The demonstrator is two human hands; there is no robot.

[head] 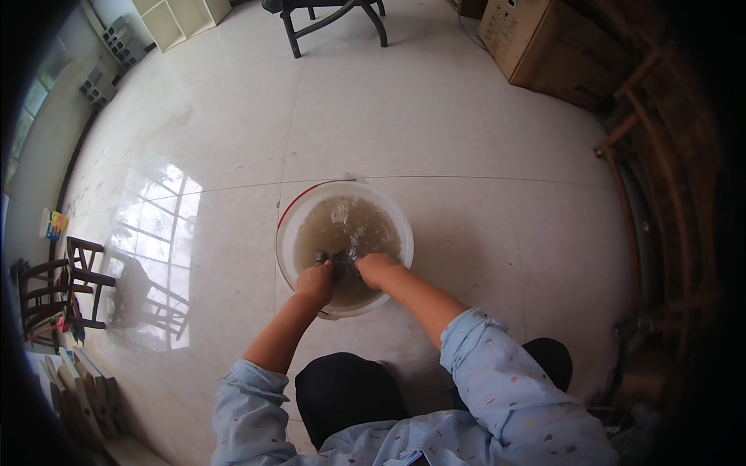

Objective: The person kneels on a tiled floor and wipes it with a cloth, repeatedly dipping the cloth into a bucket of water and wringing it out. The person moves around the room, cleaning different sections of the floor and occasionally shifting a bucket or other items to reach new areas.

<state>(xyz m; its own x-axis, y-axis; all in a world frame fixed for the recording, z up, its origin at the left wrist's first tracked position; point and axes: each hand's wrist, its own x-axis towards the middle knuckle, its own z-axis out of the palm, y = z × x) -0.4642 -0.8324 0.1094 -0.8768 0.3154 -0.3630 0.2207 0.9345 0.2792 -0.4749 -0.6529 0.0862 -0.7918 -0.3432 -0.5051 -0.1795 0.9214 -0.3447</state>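
A white plastic bucket [406,233] with a wire handle, partly red, stands on the tiled floor before me. Murky brown water [320,227] with some foam fills much of it. At the near left inside the rim, my left hand [315,283] grips a dark, wet cloth [337,260] at the water's surface. My right hand [376,269] is at the cloth's right side, its fingertips partly hidden in the water, and seems to hold that end.
Cardboard boxes [542,52] stand at the upper right, near wooden furniture [670,175] along the right edge. A dark chair [335,17] is at the top. Small wooden chairs [87,282] and leaning boards [81,384] are at the left.
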